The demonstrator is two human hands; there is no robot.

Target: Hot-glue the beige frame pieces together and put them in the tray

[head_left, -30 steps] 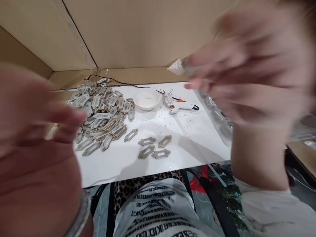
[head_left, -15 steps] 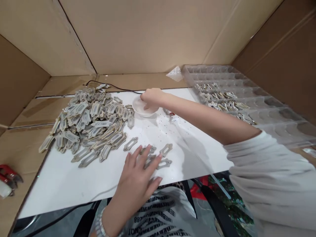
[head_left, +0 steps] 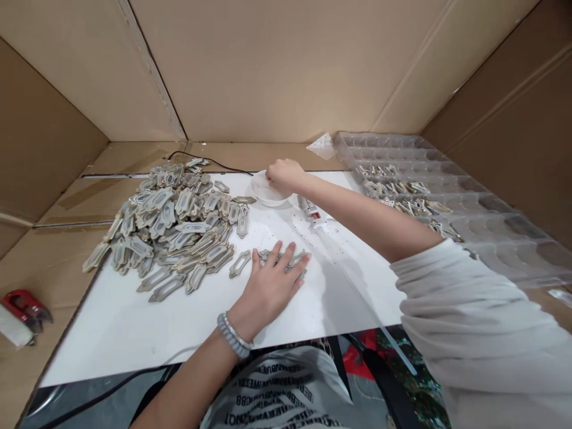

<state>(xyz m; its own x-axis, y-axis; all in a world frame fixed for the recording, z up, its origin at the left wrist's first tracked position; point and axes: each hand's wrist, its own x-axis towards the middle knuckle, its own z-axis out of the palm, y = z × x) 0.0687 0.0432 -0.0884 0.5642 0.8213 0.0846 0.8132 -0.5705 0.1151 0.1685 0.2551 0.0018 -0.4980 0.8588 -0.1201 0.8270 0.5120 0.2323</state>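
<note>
– so, what are the two hands up to?
– the left hand [head_left: 273,286] lies spread over a few small frames [head_left: 263,255] on the table [head_left: 111,333], its grip wide; fingers cover them, so i can't count. one more frame [head_left: 233,269] sits just beside its little finger.
– and the right hand [head_left: 286,176]?
– fingers bent down into one white bowl [head_left: 268,202]; i can't tell whether that grip holds anything.
– other pieces?
– one big pile [head_left: 187,226], too heaped to count, and four clusters [head_left: 415,207] in one clear tray [head_left: 500,223].
– tools nearby?
– one glue gun [head_left: 310,208], partly behind the right forearm.
</note>
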